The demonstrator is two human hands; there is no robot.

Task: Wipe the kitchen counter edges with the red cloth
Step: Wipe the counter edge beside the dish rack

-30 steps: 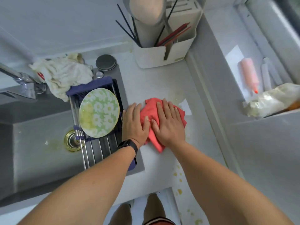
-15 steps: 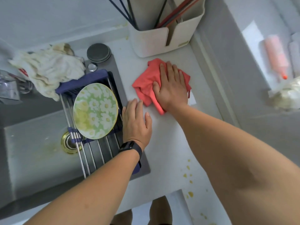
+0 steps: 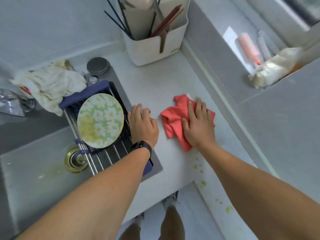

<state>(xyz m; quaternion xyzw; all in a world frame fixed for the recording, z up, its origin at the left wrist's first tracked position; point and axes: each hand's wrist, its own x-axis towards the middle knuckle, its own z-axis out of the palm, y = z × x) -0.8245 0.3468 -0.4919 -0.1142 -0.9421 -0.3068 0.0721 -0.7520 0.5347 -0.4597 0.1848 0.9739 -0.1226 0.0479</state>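
Head view, straight down on a pale counter (image 3: pixel 155 87). One red cloth (image 3: pixel 174 118), crumpled, flat on the counter between the sink (image 3: pixel 34 170) and the right-hand wall; long axis running from a far corner near the wall down toward the front edge, slightly slanted left to right. Right hand (image 3: pixel 199 125) pressed palm-down on the cloth's right half, fingers straight and spread, pointing away from the body. Left hand (image 3: pixel 142 123) just left of the cloth, not touching it, resting on the counter at the sink's rim, fingers loosely bent, holding nothing; one black wristband (image 3: pixel 141 147) on that wrist.

One flowered plate (image 3: pixel 100 120) on one roll-up rack (image 3: pixel 103 153) across the sink. One whitish rag (image 3: pixel 50 85) heaped by the tap. One round metal lid (image 3: pixel 97 65) behind the rack. One cream utensil holder (image 3: pixel 155 47) at the back, well apart from the cloth, bare counter between them. Several yellow spots (image 3: pixel 199 166) on the counter just in front of the cloth, more along the front edge. Wall close on the cloth's right.
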